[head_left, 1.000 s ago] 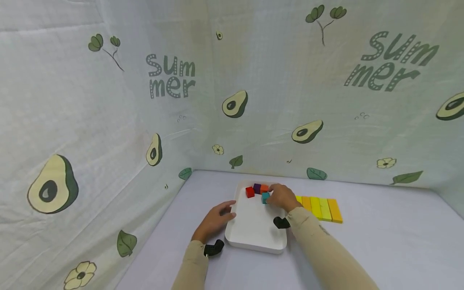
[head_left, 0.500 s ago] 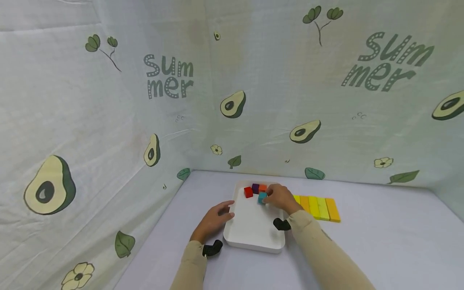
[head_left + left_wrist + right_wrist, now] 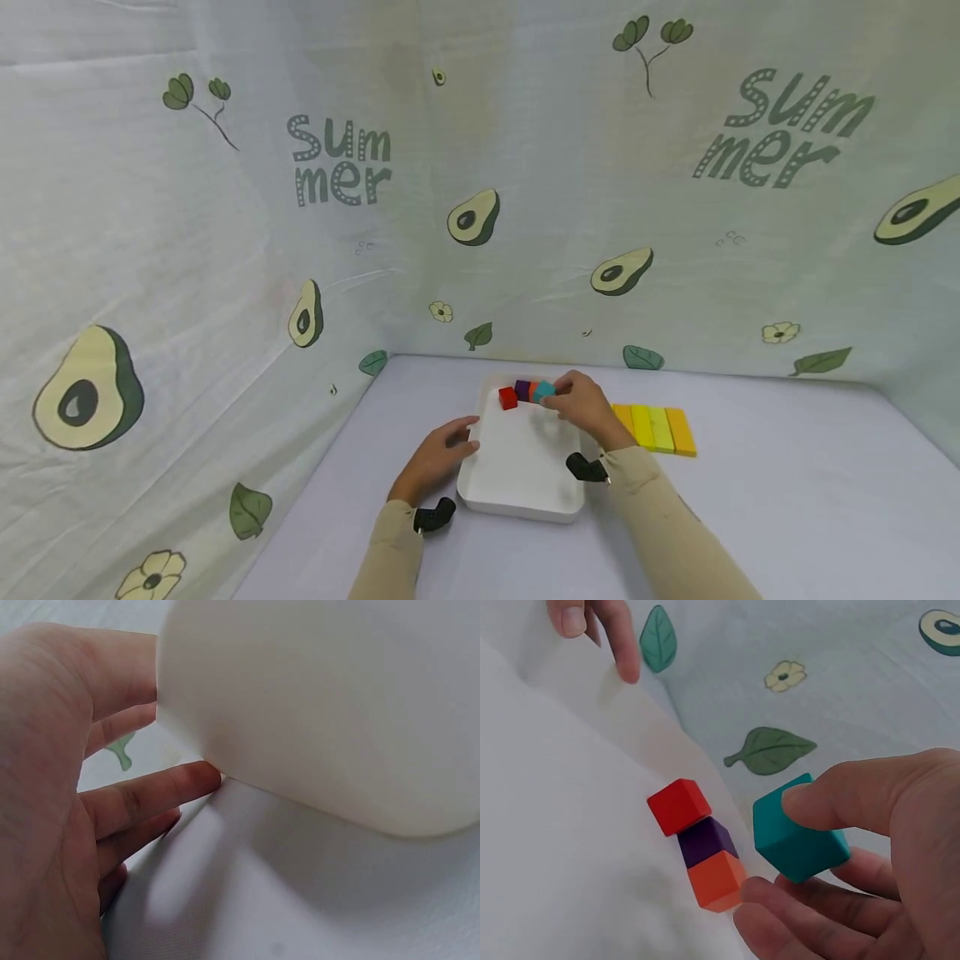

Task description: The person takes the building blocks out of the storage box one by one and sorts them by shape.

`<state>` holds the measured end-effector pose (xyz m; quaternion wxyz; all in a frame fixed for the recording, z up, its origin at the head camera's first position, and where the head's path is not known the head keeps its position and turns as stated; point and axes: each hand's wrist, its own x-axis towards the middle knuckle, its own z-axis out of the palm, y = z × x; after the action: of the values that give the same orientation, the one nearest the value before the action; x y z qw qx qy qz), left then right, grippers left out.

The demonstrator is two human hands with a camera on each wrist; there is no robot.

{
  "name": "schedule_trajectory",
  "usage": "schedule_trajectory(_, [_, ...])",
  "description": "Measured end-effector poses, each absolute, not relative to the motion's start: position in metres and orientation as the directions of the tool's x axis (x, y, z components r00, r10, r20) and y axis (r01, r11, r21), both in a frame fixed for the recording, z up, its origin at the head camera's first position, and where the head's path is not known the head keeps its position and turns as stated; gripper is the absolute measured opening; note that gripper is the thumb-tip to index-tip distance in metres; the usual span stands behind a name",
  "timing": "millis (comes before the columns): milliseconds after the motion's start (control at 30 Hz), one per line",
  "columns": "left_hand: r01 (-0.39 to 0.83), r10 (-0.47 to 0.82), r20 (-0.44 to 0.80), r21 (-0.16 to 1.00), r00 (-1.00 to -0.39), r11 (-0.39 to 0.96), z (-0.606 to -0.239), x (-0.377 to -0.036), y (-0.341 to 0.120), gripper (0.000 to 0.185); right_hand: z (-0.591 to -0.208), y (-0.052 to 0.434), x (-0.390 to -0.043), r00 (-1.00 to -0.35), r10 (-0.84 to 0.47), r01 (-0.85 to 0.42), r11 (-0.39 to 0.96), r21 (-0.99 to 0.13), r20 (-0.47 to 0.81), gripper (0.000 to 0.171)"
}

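A white tray [image 3: 517,467] lies on the table. At its far edge stand a red cube [image 3: 507,398], a purple cube [image 3: 522,389] and an orange cube [image 3: 716,880] in a row. My right hand [image 3: 581,404] pinches a teal cube [image 3: 544,392] between thumb and fingers, lifted just above that row beside the orange cube; the right wrist view shows the teal cube [image 3: 795,840] clear of the tray. My left hand [image 3: 438,454] rests with straight fingers against the tray's left rim [image 3: 225,761].
A row of yellow and orange flat blocks [image 3: 654,427] lies on the table right of the tray. Fabric walls printed with avocados stand close behind and to the left. The tray's near half [image 3: 525,483] holds nothing.
My right hand has lifted the teal cube off the tray floor and carried it back toward the row of cubes. The left hand has stayed at the tray's rim.
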<state>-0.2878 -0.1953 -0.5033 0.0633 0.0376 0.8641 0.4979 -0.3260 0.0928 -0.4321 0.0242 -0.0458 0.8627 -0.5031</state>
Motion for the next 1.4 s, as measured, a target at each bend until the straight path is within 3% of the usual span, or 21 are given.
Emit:
schedule_trajectory(400, [0.042, 0.157, -0.044, 0.86, -0.987, 0.508, -0.503, -0.289, -0.197, 0.051, -0.427, 0.1, -0.302, -1.0, -0.019, -0.029, 0.344, -0.938, 0.024, 0.042])
schedule_trajectory(1400, [0.017, 0.134, -0.06, 0.861, -0.989, 0.509, -0.501, -0.287, -0.196, 0.053, -0.424, 0.131, -0.265, -0.999, -0.039, -0.038, 0.327, -0.944, 0.027, 0.046])
